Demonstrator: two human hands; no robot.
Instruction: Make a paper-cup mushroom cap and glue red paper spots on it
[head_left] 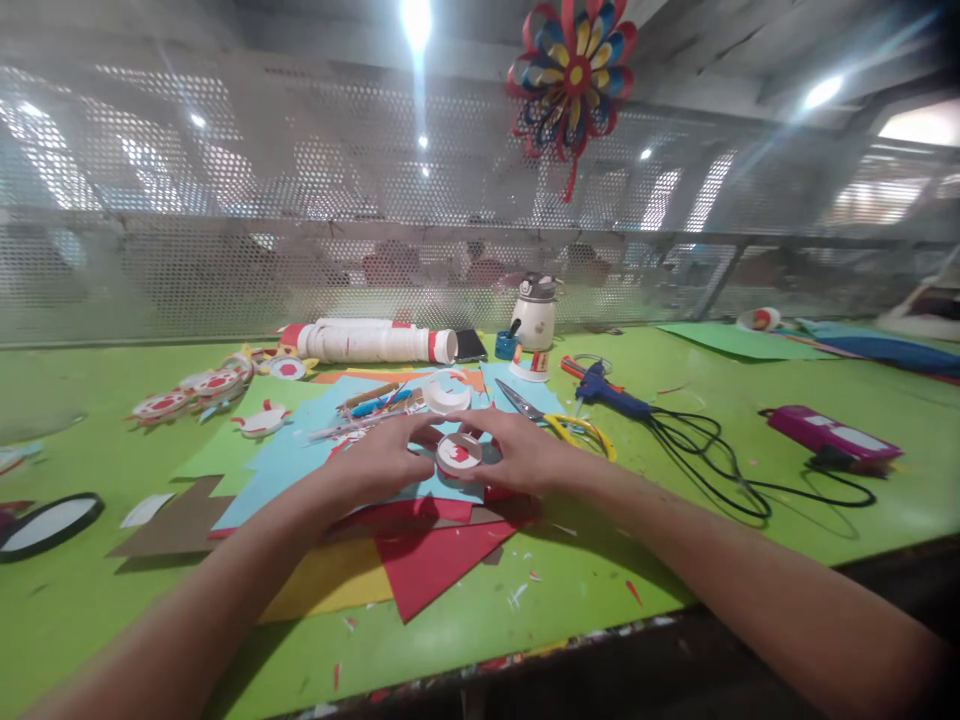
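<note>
A small round white paper piece [459, 456] with a raised rim and a red patch sits between my hands, looking like a cut-off paper cup base. My left hand [386, 455] pinches it from the left with thumb and fingers. On the other side, my right hand [521, 452] grips its edge. Both hands are over a stack of light blue paper [281, 465] and red paper [450, 560]. Just beyond my fingers lies a white ring [448, 395]. Scissors with yellow handles [581, 432] rest beside my right hand.
A blue glue gun [615, 392] with a black cord lies right, near a purple power strip [832, 438]. Behind are white rolls [367, 345], a paper cup [531, 366] and a jug [534, 318]. Decorated discs [161, 405] and a black-rimmed oval [52, 525] lie left.
</note>
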